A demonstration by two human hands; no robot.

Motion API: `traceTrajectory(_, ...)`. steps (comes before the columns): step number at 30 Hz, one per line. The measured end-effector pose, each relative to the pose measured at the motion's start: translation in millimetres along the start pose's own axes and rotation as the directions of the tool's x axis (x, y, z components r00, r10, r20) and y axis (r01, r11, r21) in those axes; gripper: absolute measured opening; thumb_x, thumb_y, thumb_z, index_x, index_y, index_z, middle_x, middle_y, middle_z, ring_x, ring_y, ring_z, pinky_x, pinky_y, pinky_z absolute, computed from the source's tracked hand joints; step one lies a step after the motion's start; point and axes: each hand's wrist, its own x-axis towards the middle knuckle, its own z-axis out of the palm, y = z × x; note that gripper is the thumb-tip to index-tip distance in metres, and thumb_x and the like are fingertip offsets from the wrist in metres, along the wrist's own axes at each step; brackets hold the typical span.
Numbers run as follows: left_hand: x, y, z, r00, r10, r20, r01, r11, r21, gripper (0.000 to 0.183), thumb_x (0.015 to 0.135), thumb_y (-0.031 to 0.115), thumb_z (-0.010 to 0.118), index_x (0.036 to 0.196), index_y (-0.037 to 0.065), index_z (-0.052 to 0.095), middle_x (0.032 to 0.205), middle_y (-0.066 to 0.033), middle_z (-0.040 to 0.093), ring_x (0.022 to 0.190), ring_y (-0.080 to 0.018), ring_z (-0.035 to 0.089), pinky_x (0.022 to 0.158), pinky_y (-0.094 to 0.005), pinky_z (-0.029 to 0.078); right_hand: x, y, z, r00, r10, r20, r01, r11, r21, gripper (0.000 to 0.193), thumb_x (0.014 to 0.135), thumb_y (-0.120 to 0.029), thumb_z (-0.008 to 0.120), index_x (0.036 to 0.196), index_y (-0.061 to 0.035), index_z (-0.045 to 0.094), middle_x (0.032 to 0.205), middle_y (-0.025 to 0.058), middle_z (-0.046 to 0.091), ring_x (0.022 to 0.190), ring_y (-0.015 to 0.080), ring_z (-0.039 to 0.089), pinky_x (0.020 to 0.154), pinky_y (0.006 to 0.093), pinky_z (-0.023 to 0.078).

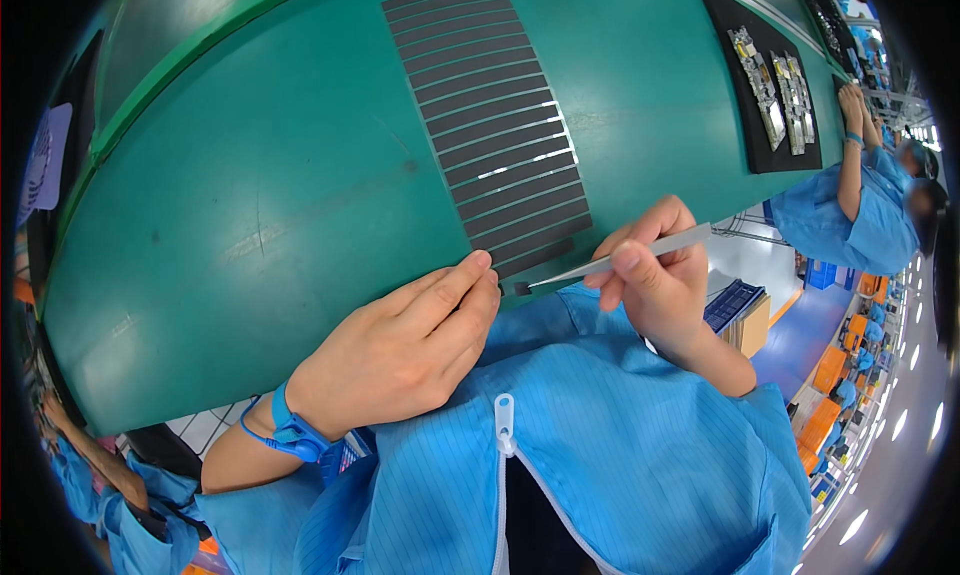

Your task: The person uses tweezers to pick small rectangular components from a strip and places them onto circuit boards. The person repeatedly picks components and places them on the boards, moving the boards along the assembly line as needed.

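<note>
Dark grey strips (500, 130) lie in a long ladder-like row on the green table, thin light gaps between them; a few gaps glint. At the row's near end my left hand (400, 350) is closed, index and middle fingers pressed together beside the last strip. Its thumb is hidden, and I cannot make out what it grips. My right hand (655, 280) holds metal tweezers (680, 240) slanting down to the left. A small dark piece (521, 289) is at the tweezers' points, close to my left fingertips, just off the table's near edge.
The green table (270, 165) stretches left and away. A black tray (765, 95) with metallic parts sits at the far right. Beyond it a person in blue (850, 205) works. Another person's arm (100, 455) shows at lower left. Boxes (740, 315) stand below the table's right edge.
</note>
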Motion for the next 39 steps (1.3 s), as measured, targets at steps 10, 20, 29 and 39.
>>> traceTrajectory(10,16,6,-14,0.999,-0.039,-0.034,0.037,0.998,-0.054,0.028,0.075,0.008,0.071,0.099,-0.005,0.065,0.106,-0.0155,0.063,0.108,-0.0311,0.060,0.087,-0.0356,0.052,103,-70,6,0.998,-0.032,-0.046,0.040,0.979,0.200,0.020,0.090,-0.021,0.065,0.093,-0.0063,0.051,0.071,0.0114,0.066,0.049,0.0082,0.055,0.044,0.0185,0.041)
traceTrajectory(20,49,-55,-17,0.898,-0.306,-0.316,0.187,0.916,-0.356,0.023,0.070,0.003,0.071,0.092,0.003,0.065,0.102,-0.0133,0.064,0.079,-0.0275,0.063,0.063,-0.0323,0.051,187,-57,15,0.993,-0.079,0.090,0.020,0.852,0.524,0.025,0.088,-0.031,0.067,0.085,-0.0139,0.049,0.070,0.0063,0.063,0.047,0.0076,0.050,0.045,0.0201,0.036)
traceTrajectory(29,93,15,-76,0.934,-0.182,0.308,0.260,-0.247,-0.933,0.026,0.094,0.012,0.055,0.117,0.000,0.054,0.099,-0.0112,0.058,0.081,-0.0162,0.056,0.076,-0.0274,0.045,190,-52,6,0.993,-0.097,0.070,0.045,0.843,0.536,0.020,0.091,-0.029,0.063,0.089,-0.0132,0.051,0.074,0.0068,0.066,0.051,0.0074,0.052,0.047,0.0199,0.037)
traceTrajectory(39,105,24,-75,0.996,0.072,-0.058,-0.027,-0.367,-0.930,0.020,0.090,0.008,0.061,0.107,-0.002,0.057,0.105,-0.0165,0.054,0.089,-0.0207,0.054,0.080,-0.0307,0.043,196,-51,3,0.995,-0.075,0.071,0.029,0.865,0.501,0.022,0.091,-0.030,0.063,0.091,-0.0126,0.050,0.074,0.0059,0.066,0.051,0.0071,0.053,0.047,0.0195,0.037)
